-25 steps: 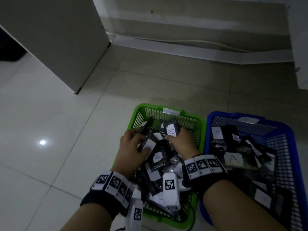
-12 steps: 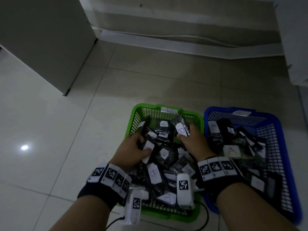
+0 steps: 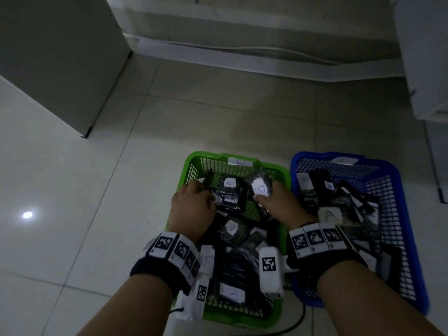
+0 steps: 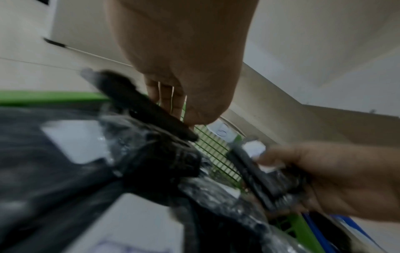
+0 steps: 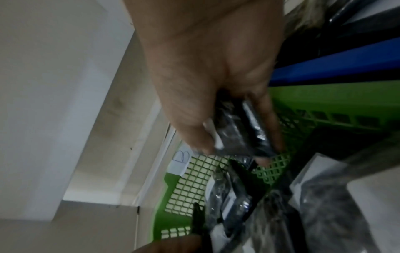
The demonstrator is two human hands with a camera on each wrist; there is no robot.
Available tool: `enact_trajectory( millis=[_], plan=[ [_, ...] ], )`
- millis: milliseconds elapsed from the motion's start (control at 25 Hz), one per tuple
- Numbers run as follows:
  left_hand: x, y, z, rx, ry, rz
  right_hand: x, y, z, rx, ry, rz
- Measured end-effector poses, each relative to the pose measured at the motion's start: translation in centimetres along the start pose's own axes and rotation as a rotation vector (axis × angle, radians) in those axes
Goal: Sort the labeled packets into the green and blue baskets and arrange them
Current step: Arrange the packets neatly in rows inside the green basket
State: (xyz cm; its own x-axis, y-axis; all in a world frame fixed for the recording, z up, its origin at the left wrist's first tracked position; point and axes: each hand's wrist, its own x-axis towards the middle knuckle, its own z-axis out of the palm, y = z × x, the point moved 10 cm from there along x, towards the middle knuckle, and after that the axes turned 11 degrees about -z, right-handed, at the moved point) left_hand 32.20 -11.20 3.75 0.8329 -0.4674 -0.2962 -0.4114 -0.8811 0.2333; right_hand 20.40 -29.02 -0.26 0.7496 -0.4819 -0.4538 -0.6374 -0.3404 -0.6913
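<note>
A green basket (image 3: 191,163) holds several black packets with white labels. Beside it on the right, a blue basket (image 3: 397,190) holds several more, one marked A (image 3: 333,214). My right hand (image 3: 278,204) grips a black packet labelled B (image 3: 260,187) and holds it tilted up at the far right of the green basket; the right wrist view shows thumb and fingers around this packet (image 5: 240,131). My left hand (image 3: 191,202) reaches into the far left of the green basket and holds a dark packet (image 4: 149,106) at its edge. Another B packet (image 3: 230,187) stands between the hands.
Both baskets sit on a pale tiled floor (image 3: 72,214). A grey cabinet (image 3: 60,57) stands at the far left, a white unit (image 3: 426,57) at the far right. A wall skirting with a cable (image 3: 242,48) runs behind. Each basket has a paper tag (image 3: 240,162) on its far rim.
Both hands have moved toward the far end of the green basket. The right hand has carried its B packet toward the far right corner, and bare green mesh shows between the hands.
</note>
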Motion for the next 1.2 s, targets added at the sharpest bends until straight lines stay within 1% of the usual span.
enact_trajectory(
  millis=[40, 120, 160, 240, 320, 400, 480, 600, 680, 800, 920, 960, 1040, 1200],
  plan=[
    [0.4, 0.9, 0.3, 0.009, -0.007, 0.037, -0.1, -0.1, -1.1, 0.060, 0.098, 0.005],
    [1.2, 3.0, 1.6, -0.005, -0.090, 0.080, -0.3, 0.2, -2.6, 0.167, 0.200, 0.018],
    [1.6, 3.8, 2.4, -0.011, -0.134, 0.073, -0.3, 0.5, -2.6, 0.192, 0.194, 0.033],
    [2.5, 4.5, 3.6, 0.018, -0.178, -0.009, -0.6, 0.8, -2.3, 0.172, 0.159, 0.055],
    [3.5, 4.2, 4.7, 0.076, -0.198, -0.106, -0.7, 0.7, -2.0, 0.093, 0.119, 0.047],
    [4.1, 3.8, 5.6, 0.085, -0.247, -0.163, -0.4, 0.7, -0.9, 0.010, 0.058, 0.043],
    [4.4, 3.6, 6.1, 0.076, -0.287, -0.172, 0.1, 1.3, 0.6, 0.020, 0.009, 0.088],
    [4.5, 4.1, 6.8, 0.081, -0.326, -0.109, 0.8, 2.2, 2.0, 0.081, 0.046, 0.155],
    [4.8, 4.0, 6.7, 0.004, -0.317, -0.097, 1.6, 2.3, 2.6, 0.063, 0.042, 0.151],
    [5.1, 2.9, 5.8, -0.136, -0.253, -0.131, 2.3, 2.0, 3.4, -0.046, -0.083, 0.141],
    [4.7, 2.1, 4.9, -0.244, -0.190, -0.120, 2.3, 1.5, 3.8, -0.199, -0.156, 0.116],
    [4.5, 1.9, 4.7, -0.262, -0.181, -0.115, 2.1, 1.2, 3.9, -0.235, -0.155, 0.099],
    [4.3, 1.5, 4.5, -0.309, -0.182, -0.107, 1.9, 0.7, 4.1, -0.263, -0.105, 0.079],
    [4.2, 1.2, 5.0, -0.402, -0.256, -0.115, 1.6, 0.4, 4.6, -0.222, -0.036, 0.045]
  ],
)
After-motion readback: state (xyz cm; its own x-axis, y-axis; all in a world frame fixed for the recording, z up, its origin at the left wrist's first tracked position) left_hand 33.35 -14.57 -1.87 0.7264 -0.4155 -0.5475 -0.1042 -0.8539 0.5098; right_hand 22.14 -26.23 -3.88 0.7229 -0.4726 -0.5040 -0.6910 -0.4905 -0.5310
